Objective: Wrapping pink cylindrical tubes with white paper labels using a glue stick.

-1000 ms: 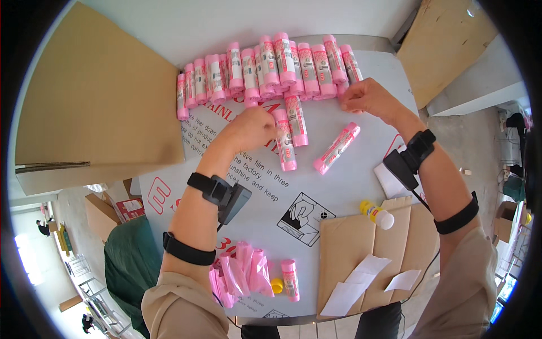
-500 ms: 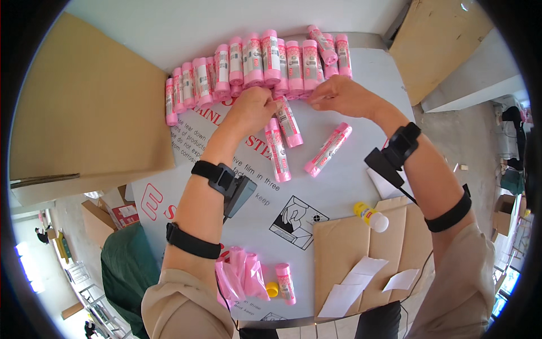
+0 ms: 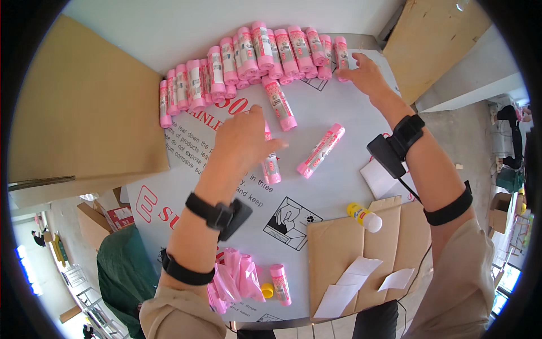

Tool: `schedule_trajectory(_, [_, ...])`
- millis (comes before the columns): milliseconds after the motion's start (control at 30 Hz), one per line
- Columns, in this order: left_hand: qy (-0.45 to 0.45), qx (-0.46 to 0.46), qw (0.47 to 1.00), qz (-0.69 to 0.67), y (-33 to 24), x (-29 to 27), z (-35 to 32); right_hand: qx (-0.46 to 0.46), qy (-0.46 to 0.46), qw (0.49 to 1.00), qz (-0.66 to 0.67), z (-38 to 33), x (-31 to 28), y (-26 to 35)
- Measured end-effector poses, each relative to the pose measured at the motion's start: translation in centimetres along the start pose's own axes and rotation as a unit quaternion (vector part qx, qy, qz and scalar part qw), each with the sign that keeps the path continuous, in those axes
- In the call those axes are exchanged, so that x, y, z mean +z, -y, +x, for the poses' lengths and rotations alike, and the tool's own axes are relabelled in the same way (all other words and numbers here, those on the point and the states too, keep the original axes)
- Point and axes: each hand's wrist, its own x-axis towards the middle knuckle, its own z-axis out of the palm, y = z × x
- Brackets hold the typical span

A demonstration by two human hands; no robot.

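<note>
The left hand [image 3: 243, 141] lay at frame centre, fingers seemingly closed on a pink roll [image 3: 271, 166] on the table [image 3: 350, 169]. The right hand [image 3: 364, 73], fingers spread, touched the row of pink rolls [image 3: 254, 56] at upper centre.

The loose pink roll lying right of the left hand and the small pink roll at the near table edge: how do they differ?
The loose pink roll is longer and lies diagonally in open space mid-table; the small pink roll is shorter, nearly upright in the picture, beside pink bags and a yellow cap. Both are pink, labelled, untouched.
</note>
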Motion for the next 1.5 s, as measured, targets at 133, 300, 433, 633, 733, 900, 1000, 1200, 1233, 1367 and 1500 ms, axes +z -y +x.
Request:
schedule_trajectory(133, [-0.123,-0.049,0.99,-0.049,-0.1,4.5,-1.9,-0.037,0.091,0.978,0.186,-0.8,0.9,0.9])
schedule_trajectory(300, [-0.184,-0.041,0.965,-0.18,-0.1,5.3,-1.2,-0.075,0.161,0.953,0.244,-0.3,0.8,0.2])
schedule_trajectory(433, [-0.301,-0.008,0.924,-0.236,-0.7,3.9,1.6,-0.011,0.072,0.969,0.236,-0.3,0.3,-0.4])
schedule_trajectory(633, [-0.266,-0.116,0.943,-0.161,-2.5,4.3,3.9,-0.011,-0.043,0.984,0.175,-1.1,0.6,-1.4])
schedule_trajectory(733, [-0.258,-0.051,0.929,-0.259,-2.1,3.6,1.8,0.001,-0.002,0.984,0.18,-2.3,-0.8,-1.2])
schedule_trajectory(900, [-0.347,0.002,0.883,-0.316,1.8,-1.7,-0.7,0.045,0.211,0.964,0.156,-4.7,-4.5,-0.6])
schedule_trajectory(1000, [-0.333,-0.073,0.885,-0.316,6.9,-6.5,-0.4,0.007,0.424,0.896,0.131,-7.1,-4.4,2.7])
schedule_trajectory(1200, [-0.36,-0.063,0.925,-0.104,12.3,-4.7,4.8,0.025,0.544,0.836,0.074,-9.7,-2.0,3.9])
schedule_trajectory(1233, [-0.359,-0.061,0.925,-0.108,12.3,-4.6,5.2,0.029,0.542,0.837,0.072,-9.6,-1.7,3.6])
schedule_trajectory(1367, [-0.397,-0.102,0.904,-0.121,13.2,-5.5,6.3,0.061,0.527,0.84,0.118,-8.9,-0.4,2.2])
schedule_trajectory(1500, [-0.349,-0.09,0.925,-0.117,16.6,-4.7,7.5,0.058,0.506,0.847,0.153,-9.1,0.4,3.2])
